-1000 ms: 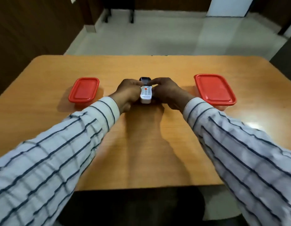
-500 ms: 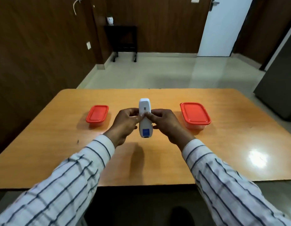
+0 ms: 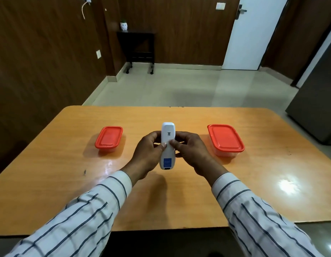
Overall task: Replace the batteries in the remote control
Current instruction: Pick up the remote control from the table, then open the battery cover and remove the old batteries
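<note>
A white remote control (image 3: 167, 134) is held above the middle of the table with its back side up, showing a small code label near the far end and a blue sticker near the close end. My left hand (image 3: 148, 154) grips its left side and my right hand (image 3: 192, 151) grips its right side. Both thumbs press on the back cover around its middle. The cover looks closed and no batteries are visible.
A small tub with a red lid (image 3: 109, 138) stands left of my hands, a larger red-lidded tub (image 3: 224, 139) to the right. The orange wooden table (image 3: 179, 199) ends near my body. A dark side table (image 3: 138, 47) stands by the far wall.
The remote has been turned over from buttons up to back up and lifted. My view has tilted up, so the room beyond the table shows.
</note>
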